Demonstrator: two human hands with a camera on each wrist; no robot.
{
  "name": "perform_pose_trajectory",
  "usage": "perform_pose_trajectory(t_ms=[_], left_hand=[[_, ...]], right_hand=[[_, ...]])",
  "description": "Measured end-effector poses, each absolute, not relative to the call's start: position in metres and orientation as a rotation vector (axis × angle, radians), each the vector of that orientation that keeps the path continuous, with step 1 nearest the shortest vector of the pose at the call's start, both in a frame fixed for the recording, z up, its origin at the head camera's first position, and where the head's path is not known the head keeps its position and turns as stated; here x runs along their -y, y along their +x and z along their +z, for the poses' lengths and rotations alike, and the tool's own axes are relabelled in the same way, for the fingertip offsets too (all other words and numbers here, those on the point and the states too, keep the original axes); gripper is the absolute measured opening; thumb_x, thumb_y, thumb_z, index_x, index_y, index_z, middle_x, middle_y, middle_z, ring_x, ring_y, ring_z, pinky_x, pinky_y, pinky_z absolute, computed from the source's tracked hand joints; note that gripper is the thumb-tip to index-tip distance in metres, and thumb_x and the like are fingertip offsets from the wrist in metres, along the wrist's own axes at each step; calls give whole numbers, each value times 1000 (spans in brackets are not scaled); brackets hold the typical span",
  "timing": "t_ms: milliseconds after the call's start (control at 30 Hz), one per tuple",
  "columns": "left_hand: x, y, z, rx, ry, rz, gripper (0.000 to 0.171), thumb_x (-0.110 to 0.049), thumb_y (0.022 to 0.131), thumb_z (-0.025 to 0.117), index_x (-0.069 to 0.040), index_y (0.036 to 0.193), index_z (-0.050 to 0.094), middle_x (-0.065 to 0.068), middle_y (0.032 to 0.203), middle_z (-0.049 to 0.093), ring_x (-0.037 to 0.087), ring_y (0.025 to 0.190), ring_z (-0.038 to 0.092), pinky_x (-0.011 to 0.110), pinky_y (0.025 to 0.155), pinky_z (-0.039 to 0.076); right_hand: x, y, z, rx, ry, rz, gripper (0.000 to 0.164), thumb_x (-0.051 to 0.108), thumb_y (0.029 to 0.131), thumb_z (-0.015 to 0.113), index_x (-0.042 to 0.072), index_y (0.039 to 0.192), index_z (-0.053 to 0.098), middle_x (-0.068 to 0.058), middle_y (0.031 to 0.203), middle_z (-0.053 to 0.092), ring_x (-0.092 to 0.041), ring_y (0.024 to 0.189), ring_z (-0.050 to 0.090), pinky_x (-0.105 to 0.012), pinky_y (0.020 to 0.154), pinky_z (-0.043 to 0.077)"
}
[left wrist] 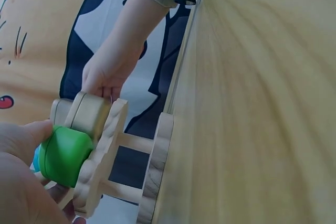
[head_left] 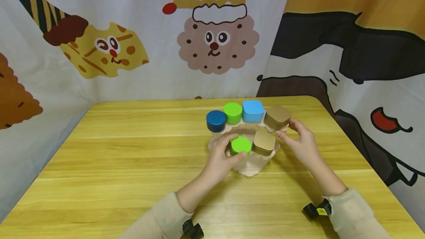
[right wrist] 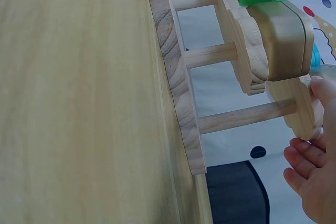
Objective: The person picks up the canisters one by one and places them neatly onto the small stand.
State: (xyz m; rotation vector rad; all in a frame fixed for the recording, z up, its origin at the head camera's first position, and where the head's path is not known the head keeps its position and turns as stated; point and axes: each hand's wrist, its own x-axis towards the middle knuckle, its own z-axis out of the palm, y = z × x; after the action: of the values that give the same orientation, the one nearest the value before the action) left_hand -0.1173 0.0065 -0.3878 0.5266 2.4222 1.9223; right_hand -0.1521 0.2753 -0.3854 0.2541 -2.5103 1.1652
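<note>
A tiered wooden stand [head_left: 249, 167] with wavy-edged shelves carries several small lidded tins. On its lower front shelf my left hand [head_left: 217, 161] holds a round green tin [head_left: 241, 146], the thumb in front and a finger behind. A squarish gold tin [head_left: 264, 142] sits right beside it. My right hand [head_left: 303, 145] grips the right end of the higher back shelf [right wrist: 302, 114], thumb above and fingers at the edge. Just over that hand, another gold tin [head_left: 277, 116] rests on the shelf.
Along the back shelf stand a dark blue round tin [head_left: 216, 121], a second green tin [head_left: 232, 113] and a light blue square tin [head_left: 253, 111]. The stand is on a wooden table [head_left: 116, 165], right of its middle. A cartoon-printed curtain [head_left: 139, 3] hangs behind.
</note>
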Motion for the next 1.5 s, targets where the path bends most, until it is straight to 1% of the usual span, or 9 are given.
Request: perform_pose_trajectory(t_ms=[167,400,533,667,800,900,1033,1267,1500], left_hand=[[-8,-119,-390,-2407,509,1946,60,-13,83,76,-3,136,50,6,139,46,22,121,42,34,98,40],[-8,-122,-396,-2300,555,2054,60,-7,82,76,-3,135,49,10,137,45,24,119,47,37,99,40],[-8,-125,-398,-2242,534,2099,61,-4,82,75,-3,136,48,12,136,46,25,119,47,40,100,39],[-9,-125,-396,-2196,517,2130,62,3,81,73,1,137,46,18,136,45,30,119,46,44,100,38],[-8,-119,-380,-2169,519,2140,60,8,81,71,6,135,45,22,135,43,32,119,45,44,101,37],[-6,-113,-368,-2164,532,2148,57,8,82,69,8,133,46,24,135,43,33,120,45,45,102,36],[-6,-111,-365,-2165,541,2156,56,8,82,69,10,133,45,25,134,43,35,120,45,48,102,34],[-4,-113,-367,-2180,549,2147,60,7,81,71,9,135,45,25,136,42,36,120,44,46,102,35],[-2,-110,-364,-2290,531,2082,59,3,81,73,6,135,48,23,133,45,33,120,41,47,99,38]], right_hand=[[-275,-151,-385,2515,249,1164,57,28,88,71,-5,131,51,-24,127,54,-43,117,48,-63,93,35],[-276,-151,-385,2500,267,1160,55,25,88,71,-5,129,51,-24,126,54,-43,116,48,-62,93,35],[-276,-151,-385,2501,267,1154,55,25,88,71,-5,129,52,-24,125,54,-43,116,48,-62,93,35],[-276,-151,-384,2503,261,1157,55,26,88,71,-5,129,51,-25,126,54,-44,116,48,-63,93,34],[-276,-151,-384,2507,251,1165,56,26,89,71,-5,130,51,-24,127,54,-43,117,48,-62,94,35],[-276,-151,-384,2513,246,1162,56,27,89,71,-5,131,50,-24,127,53,-43,117,47,-62,93,35],[-276,-150,-383,2517,250,1160,57,27,89,70,-5,131,50,-25,128,53,-44,117,47,-63,93,35],[-275,-151,-384,2506,255,1154,57,26,89,71,-6,131,50,-25,127,53,-44,116,48,-63,94,34],[-275,-152,-386,2510,254,1165,57,27,89,71,-6,130,50,-25,126,54,-43,116,48,-62,95,33]])
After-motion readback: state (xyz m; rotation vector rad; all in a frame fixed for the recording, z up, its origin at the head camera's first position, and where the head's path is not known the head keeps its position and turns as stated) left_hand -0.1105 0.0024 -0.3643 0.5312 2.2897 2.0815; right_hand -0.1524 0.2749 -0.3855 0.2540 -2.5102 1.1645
